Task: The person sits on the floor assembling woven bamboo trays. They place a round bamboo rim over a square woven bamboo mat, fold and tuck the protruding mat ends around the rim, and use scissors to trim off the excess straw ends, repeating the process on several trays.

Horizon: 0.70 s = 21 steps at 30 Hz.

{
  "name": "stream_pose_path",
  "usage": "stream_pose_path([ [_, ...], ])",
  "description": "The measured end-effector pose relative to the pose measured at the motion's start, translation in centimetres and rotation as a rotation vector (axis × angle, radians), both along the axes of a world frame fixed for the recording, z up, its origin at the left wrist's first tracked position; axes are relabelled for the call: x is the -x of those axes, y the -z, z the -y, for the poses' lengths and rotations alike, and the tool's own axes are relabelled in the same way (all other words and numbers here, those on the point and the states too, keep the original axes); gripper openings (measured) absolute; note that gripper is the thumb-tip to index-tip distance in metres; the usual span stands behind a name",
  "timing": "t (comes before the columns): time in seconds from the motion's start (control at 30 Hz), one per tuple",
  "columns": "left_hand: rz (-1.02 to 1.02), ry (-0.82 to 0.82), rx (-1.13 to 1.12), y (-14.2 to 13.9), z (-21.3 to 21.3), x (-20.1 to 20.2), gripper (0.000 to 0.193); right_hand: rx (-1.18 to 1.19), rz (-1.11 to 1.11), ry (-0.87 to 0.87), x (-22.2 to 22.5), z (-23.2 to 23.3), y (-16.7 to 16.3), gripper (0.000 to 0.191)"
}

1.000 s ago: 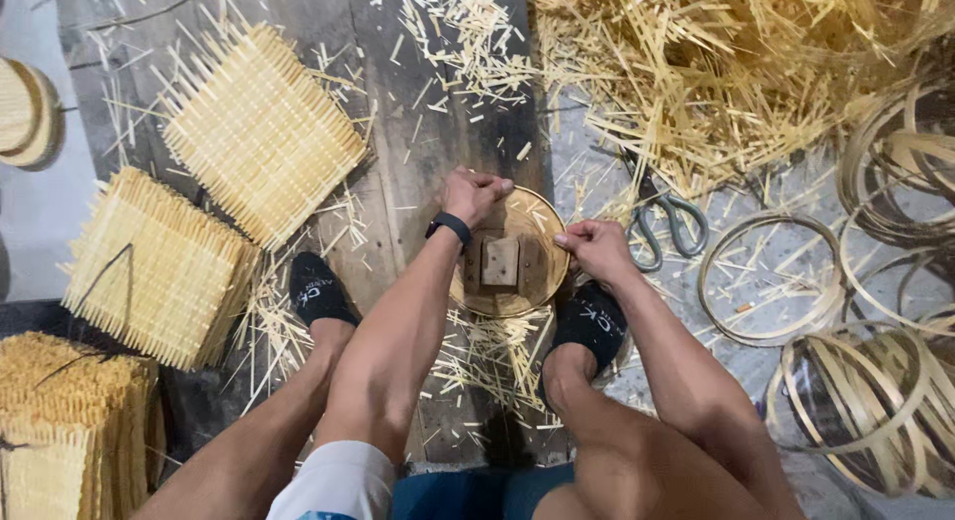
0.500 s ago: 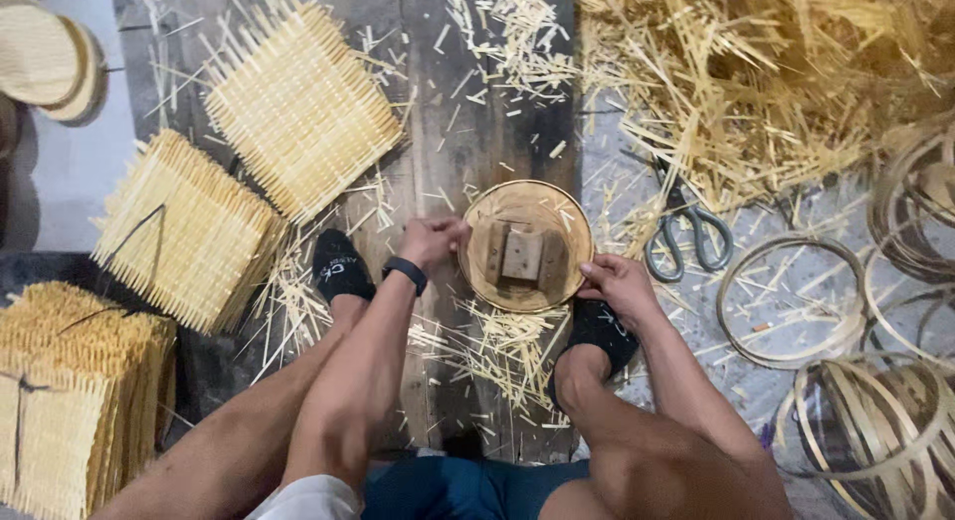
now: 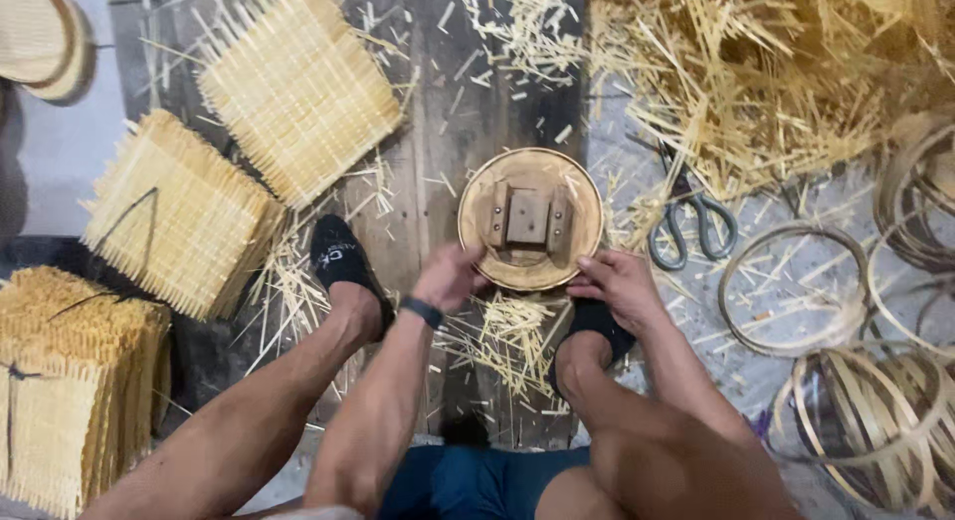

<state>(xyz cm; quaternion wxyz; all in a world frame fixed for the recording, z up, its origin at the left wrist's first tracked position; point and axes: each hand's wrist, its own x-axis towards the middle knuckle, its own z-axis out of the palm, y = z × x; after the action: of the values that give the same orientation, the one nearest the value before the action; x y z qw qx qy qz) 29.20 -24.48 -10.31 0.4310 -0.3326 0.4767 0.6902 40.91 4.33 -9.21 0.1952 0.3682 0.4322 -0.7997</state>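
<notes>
A round wooden disc mould (image 3: pixel 530 219) with a square block at its centre lies on the dark wooden plank (image 3: pixel 448 122) between my feet. My left hand (image 3: pixel 450 276), with a dark band on the wrist, touches the disc's near left rim with fingers curled. My right hand (image 3: pixel 617 284) rests at the near right rim, fingers bent towards the disc. Whether either hand truly grips the rim is unclear. Pale bamboo splinters (image 3: pixel 502 336) lie just below the disc.
Woven bamboo mats (image 3: pixel 298 87) (image 3: pixel 179 216) lie at the left, with a stack (image 3: pixel 70 381) at the near left. Scissors (image 3: pixel 686 221) and bamboo hoops (image 3: pixel 796 291) sit on the right. A heap of bamboo strips (image 3: pixel 766 72) fills the far right. My black-socked feet (image 3: pixel 338 261) flank the plank.
Both hands have slid down from the disc's upper sides to its near rim. The view has shifted, so the disc now shows fully.
</notes>
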Motion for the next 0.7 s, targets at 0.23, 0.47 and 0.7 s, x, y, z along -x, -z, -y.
stream_pose_path([
  [0.23, -0.104, -0.133, 0.015, 3.8, -1.9, -7.7, 0.024, -0.323, 0.058, 0.031, -0.3, 1.9, 3.2, 0.015],
  [0.47, -0.127, -0.038, -0.025, -0.5, -1.6, -4.6, 0.024, -0.647, -0.1, -0.123, 1.9, 0.9, -3.3, 0.048],
  [0.7, -0.479, 0.403, 0.259, -11.1, -2.0, 1.1, 0.031, -1.355, -0.982, -0.699, 8.1, 0.0, -12.1, 0.141],
])
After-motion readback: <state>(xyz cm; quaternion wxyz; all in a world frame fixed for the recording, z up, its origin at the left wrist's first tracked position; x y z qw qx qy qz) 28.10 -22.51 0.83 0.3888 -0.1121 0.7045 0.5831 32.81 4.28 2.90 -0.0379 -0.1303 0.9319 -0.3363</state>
